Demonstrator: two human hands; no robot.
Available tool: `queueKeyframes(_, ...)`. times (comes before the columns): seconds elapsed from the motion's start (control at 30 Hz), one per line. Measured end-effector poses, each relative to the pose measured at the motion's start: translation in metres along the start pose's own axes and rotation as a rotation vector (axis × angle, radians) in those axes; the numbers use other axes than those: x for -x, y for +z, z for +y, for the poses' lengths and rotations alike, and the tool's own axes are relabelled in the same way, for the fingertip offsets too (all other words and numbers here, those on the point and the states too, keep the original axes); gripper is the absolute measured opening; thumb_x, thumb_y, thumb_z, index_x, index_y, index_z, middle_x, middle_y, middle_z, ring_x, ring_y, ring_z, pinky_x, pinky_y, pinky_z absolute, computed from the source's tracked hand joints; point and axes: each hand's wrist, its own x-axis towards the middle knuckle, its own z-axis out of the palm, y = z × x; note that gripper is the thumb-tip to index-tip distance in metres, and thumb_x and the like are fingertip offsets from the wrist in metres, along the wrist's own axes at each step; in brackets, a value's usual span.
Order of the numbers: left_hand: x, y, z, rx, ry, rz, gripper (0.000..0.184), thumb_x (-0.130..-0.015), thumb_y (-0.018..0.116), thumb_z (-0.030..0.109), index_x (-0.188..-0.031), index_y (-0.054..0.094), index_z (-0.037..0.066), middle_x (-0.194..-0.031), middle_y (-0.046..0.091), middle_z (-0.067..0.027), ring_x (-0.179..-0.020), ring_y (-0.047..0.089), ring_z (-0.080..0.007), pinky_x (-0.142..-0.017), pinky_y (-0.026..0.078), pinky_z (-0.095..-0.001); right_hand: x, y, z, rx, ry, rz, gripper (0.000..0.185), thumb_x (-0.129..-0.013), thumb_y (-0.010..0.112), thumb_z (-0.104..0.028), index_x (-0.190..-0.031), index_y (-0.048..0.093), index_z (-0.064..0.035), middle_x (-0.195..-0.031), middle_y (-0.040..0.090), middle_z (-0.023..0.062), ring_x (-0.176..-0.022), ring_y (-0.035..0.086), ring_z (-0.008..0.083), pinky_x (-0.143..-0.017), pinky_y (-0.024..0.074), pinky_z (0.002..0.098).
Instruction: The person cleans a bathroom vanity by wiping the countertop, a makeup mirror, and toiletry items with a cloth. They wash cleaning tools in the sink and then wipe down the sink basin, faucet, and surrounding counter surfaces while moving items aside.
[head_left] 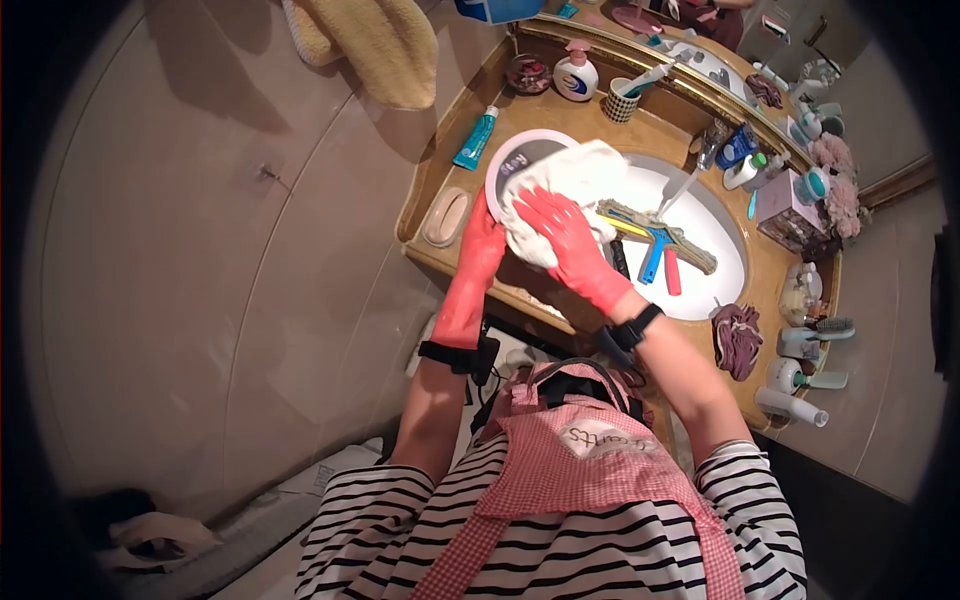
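A round pink-rimmed thing [507, 155] with a grey inner face and some lettering, like a small basin, is tilted over the counter's left part. Its lower left edge is gripped by my left hand [482, 250] in a red rubber glove. My right hand [562, 235], gloved the same way, presses a bunched white cloth [590, 172] against its face. The cloth hides much of the round thing. Just to the right, in the white sink [715, 240], lie a squeegee-like tool with a blue handle [655, 256] and a red handle [672, 272].
Water runs from the faucet [682, 187]. Along the back stand a pump bottle [576, 72], a checkered cup [620, 101] and a tissue box [792, 212]. A teal tube [476, 138] and soap dish [448, 217] lie left; a purple cloth [738, 341] lies right.
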Motion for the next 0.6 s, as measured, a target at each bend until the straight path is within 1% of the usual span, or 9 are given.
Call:
queueKeyframes(0.03,0.001,0.000,0.002,0.047,-0.059,-0.008,0.061,-0.091,0.045,-0.006,-0.147,0.025,0.007,-0.139,0.044,-0.0095,-0.121,0.050,-0.0183,-0.096,0.045,-0.0298,0.009,-0.006,0.005,0.019,-0.023,-0.040,0.058,-0.073,0.062,-0.014,-0.131,0.053,-0.0108,-0.137,0.050,0.0130,-0.126,0.045,0.0348,-0.105,0.0343,0.0456)
queueKeyframes(0.13,0.008,0.008,0.020,0.023,-0.192,-0.014,0.066,-0.092,0.047,-0.004,-0.149,0.019,0.013,-0.138,0.045,-0.0093,-0.118,0.050,-0.0188,-0.083,0.054,-0.0305,0.020,-0.003,0.050,0.151,-0.010,0.155,0.059,-0.069,0.066,-0.014,-0.127,0.056,-0.0108,-0.127,0.057,0.0134,-0.113,0.056,0.0360,-0.095,0.0439,0.0464)
queueKeyframes(0.23,0.007,0.008,0.005,0.037,-0.175,-0.040,0.067,-0.091,0.047,-0.003,-0.149,0.018,0.014,-0.138,0.044,-0.0086,-0.118,0.050,-0.0193,-0.080,0.056,-0.0306,-0.019,-0.011,0.070,0.276,0.211,0.364,0.058,-0.069,0.067,-0.015,-0.126,0.056,-0.0100,-0.127,0.057,0.0150,-0.117,0.052,0.0357,-0.099,0.0398,0.0447)
queueKeyframes(0.3,0.006,0.007,0.006,0.046,-0.165,-0.055,0.068,-0.091,0.047,-0.003,-0.149,0.018,0.015,-0.138,0.043,-0.0080,-0.118,0.050,-0.0193,-0.080,0.055,-0.0306,-0.049,-0.008,0.054,0.189,0.177,0.392,0.059,-0.069,0.066,-0.013,-0.127,0.055,-0.0093,-0.128,0.056,0.0152,-0.117,0.050,0.0368,-0.100,0.0380,0.0451)
queueKeyframes(0.33,0.006,0.006,0.007,0.026,-0.167,-0.035,0.067,-0.091,0.048,-0.004,-0.149,0.019,0.014,-0.139,0.043,-0.0081,-0.119,0.050,-0.0196,-0.080,0.055,-0.0309,-0.052,0.002,0.046,0.015,0.137,0.383,0.061,-0.068,0.064,-0.010,-0.128,0.053,-0.0097,-0.129,0.054,0.0153,-0.116,0.049,0.0382,-0.099,0.0375,0.0450)
queueKeyframes(0.37,0.007,0.005,0.006,0.007,-0.172,-0.017,0.067,-0.090,0.048,-0.004,-0.149,0.020,0.013,-0.140,0.042,-0.0081,-0.120,0.049,-0.0199,-0.080,0.056,-0.0312,-0.049,0.010,0.037,-0.028,0.117,0.214,0.061,-0.067,0.063,-0.008,-0.128,0.054,-0.0119,-0.131,0.054,0.0141,-0.117,0.049,0.0370,-0.099,0.0374,0.0448)
queueKeyframes(0.43,0.001,-0.002,0.001,0.016,-0.199,-0.021,0.067,-0.090,0.048,-0.005,-0.148,0.022,0.013,-0.140,0.043,-0.0084,-0.122,0.048,-0.0205,-0.080,0.055,-0.0316,-0.028,0.010,0.008,0.029,-0.013,0.040,0.063,-0.067,0.062,-0.006,-0.129,0.054,-0.0141,-0.131,0.054,0.0120,-0.116,0.049,0.0352,-0.099,0.0375,0.0446)
queueKeyframes(0.5,0.000,-0.010,-0.010,0.031,-0.010,-0.040,0.065,-0.090,0.049,-0.005,-0.148,0.025,0.013,-0.138,0.045,-0.0084,-0.121,0.049,-0.0206,-0.081,0.055,-0.0315,-0.001,0.008,0.009,0.012,0.019,-0.017,0.063,-0.066,0.065,-0.009,-0.129,0.054,-0.0147,-0.131,0.054,0.0095,-0.115,0.050,0.0331,-0.098,0.0381,0.0445)
queueKeyframes(0.6,0.008,-0.005,0.005,0.022,-0.105,-0.002,0.063,-0.092,0.049,0.000,-0.148,0.023,0.013,-0.133,0.049,-0.0089,-0.117,0.053,-0.0199,-0.081,0.056,-0.0330,0.033,-0.006,0.031,0.180,-0.031,0.015,0.059,-0.065,0.068,-0.014,-0.123,0.060,-0.0138,-0.127,0.058,0.0092,-0.110,0.054,0.0321,-0.093,0.0433,0.0433)
